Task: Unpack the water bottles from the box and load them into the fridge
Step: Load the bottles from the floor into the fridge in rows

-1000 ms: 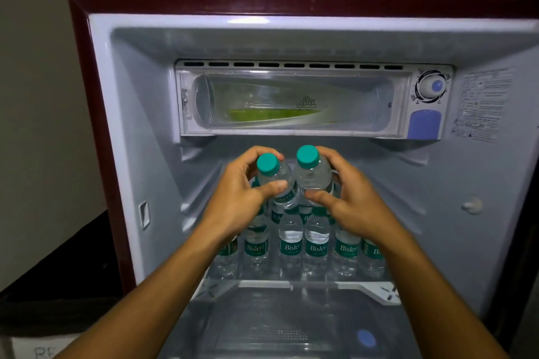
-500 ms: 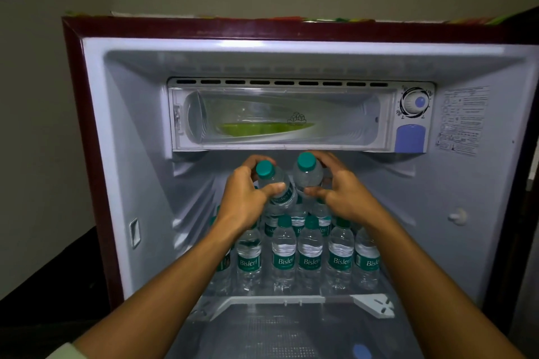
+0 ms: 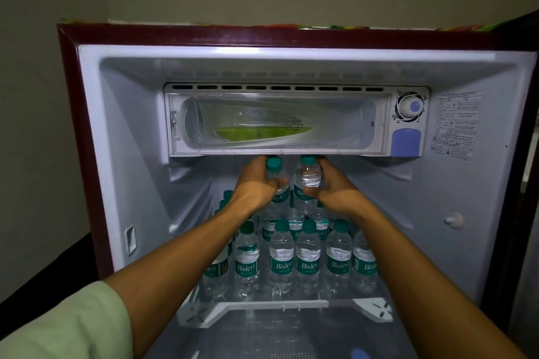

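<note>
2 bottles held up inside the fridge (image 3: 87,131), side by side, caps just under the freezer box (image 3: 277,122). Left bottle (image 3: 277,181): tilted slightly, green cap toward the camera, wrapped by the left hand (image 3: 256,186). Right bottle (image 3: 307,176): about upright, gripped by the right hand (image 3: 335,189), thumb across its lower front. The 2 bottles are close, touching or nearly so; can't tell which. Both hands are closed on their bottles, forearms reaching in from below.

Under them, the shelf (image 3: 280,304) carries a packed batch of bottles standing upright. Front row (image 3: 307,265) shows 6 with Bisleri labels facing out, more rows behind, partly hidden by the hands and arms.

Thermostat dial (image 3: 409,106) right of the freezer box, blue panel below it. Sticker (image 3: 455,125) on the right inner wall; text too small to read. Pale green sleeve (image 3: 67,326) at lower left.
</note>
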Tool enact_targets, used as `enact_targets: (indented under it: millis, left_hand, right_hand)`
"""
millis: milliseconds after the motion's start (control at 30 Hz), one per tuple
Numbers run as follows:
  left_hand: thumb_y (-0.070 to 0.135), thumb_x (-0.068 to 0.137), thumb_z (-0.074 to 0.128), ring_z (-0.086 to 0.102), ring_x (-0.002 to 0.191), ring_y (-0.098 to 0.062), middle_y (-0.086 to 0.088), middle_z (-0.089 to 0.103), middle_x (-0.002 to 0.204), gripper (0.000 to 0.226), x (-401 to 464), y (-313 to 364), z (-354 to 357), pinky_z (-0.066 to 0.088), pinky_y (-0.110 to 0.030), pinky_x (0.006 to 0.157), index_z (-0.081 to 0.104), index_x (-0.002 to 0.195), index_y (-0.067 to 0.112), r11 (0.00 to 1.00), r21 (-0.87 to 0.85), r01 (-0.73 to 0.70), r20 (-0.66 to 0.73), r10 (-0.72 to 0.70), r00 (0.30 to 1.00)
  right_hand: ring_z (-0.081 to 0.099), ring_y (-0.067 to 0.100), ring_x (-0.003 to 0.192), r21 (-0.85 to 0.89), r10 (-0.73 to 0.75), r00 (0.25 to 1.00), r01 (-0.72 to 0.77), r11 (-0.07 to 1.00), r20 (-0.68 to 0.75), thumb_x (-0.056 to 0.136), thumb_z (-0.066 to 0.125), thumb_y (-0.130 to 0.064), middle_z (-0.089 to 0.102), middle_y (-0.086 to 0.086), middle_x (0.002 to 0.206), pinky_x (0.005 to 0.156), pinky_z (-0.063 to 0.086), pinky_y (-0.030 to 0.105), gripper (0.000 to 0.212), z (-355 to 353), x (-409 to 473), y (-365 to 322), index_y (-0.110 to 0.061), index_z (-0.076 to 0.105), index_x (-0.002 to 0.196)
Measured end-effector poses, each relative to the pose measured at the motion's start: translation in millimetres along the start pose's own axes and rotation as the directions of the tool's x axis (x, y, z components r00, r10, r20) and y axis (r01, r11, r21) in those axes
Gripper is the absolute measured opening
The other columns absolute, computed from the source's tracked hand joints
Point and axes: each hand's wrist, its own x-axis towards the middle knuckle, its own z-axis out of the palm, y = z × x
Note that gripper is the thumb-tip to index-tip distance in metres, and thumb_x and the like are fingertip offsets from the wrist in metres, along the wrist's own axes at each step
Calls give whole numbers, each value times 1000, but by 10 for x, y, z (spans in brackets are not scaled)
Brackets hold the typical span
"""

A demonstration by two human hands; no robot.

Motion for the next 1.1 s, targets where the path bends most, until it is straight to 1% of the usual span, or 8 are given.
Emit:
enact_targets:
  millis: [167, 267, 367, 567, 767, 900, 1033, 1100]
  left_hand:
    - [19, 87, 74, 62, 107, -23, -6, 66, 118, 38, 143, -30, 52, 49, -31, 90, 60, 121, 10, 996, 86, 26, 20, -28, 999]
    - [19, 86, 75, 60, 111, -26, -8, 64, 122, 44, 194, -55, 50, 50, -32, 95, 58, 125, 8, 995, 90, 39, 23, -41, 999]
    - [20, 85, 76, 60, 110, -25, -8, 65, 121, 45, 212, -118, 48, 50, -30, 93, 58, 124, 8, 994, 103, 35, 22, -38, 999]
    - [23, 83, 78, 62, 108, -26, -9, 65, 121, 49, 247, -184, 89, 53, -34, 93, 57, 124, 9, 987, 160, 14, 54, -22, 998]
    - [26, 82, 78, 62, 105, -28, -14, 64, 118, 49, 299, -263, 150, 54, -38, 89, 58, 122, 6, 972, 231, 48, 68, -65, 996]
    - [27, 82, 78, 61, 83, -19, -10, 66, 103, 37, 329, -311, 156, 44, -21, 63, 61, 108, 7, 955, 292, 46, 98, -78, 992]
    - [25, 82, 78, 59, 86, -20, -7, 62, 100, 39, 318, -342, 187, 46, -27, 70, 60, 112, 7, 941, 331, 72, 131, -122, 984]
    - [22, 82, 77, 59, 87, -20, -9, 65, 103, 37, 312, -380, 207, 46, -28, 71, 59, 110, 8, 934, 349, 73, 147, -132, 980]
  right_hand:
    - [55, -9, 86, -49, 56, 998, -55, 997, 31, 86, 78, -14, 52, -30, 100, 60, 42, 0, 57, -20, 101, 19, -33, 41, 125]
    - [56, -5, 85, -62, 84, 996, -81, 995, 41, 85, 79, -20, 55, -26, 100, 56, 42, 4, 54, -15, 155, 15, -38, 41, 120]
    - [60, 9, 97, -88, 72, 994, -66, 994, 77, 85, 78, -20, 58, -14, 110, 67, 43, 11, 56, 14, 196, 26, -35, 43, 125]
    - [58, 1, 81, -147, 51, 995, -37, 988, 86, 84, 77, -16, 57, -21, 91, 61, 44, 13, 41, 24, 269, 11, -36, 46, 103]
    - [63, 21, 106, -157, 72, 985, -47, 987, 158, 81, 80, -16, 60, -2, 117, 85, 56, 32, 69, 70, 283, -1, -22, 38, 136]
    - [64, 24, 97, -216, 98, 978, -57, 975, 183, 83, 78, -14, 54, 1, 119, 63, 56, 27, 95, 126, 258, 36, -31, 15, 152]
    - [62, 27, 100, -296, 153, 971, -94, 951, 184, 82, 78, -14, 53, 1, 120, 75, 61, 37, 90, 205, 235, 103, -33, 20, 149]
    - [62, 24, 97, -290, 181, 966, -122, 949, 184, 81, 78, -15, 56, 3, 120, 73, 60, 35, 88, 237, 241, 137, -33, 22, 146]
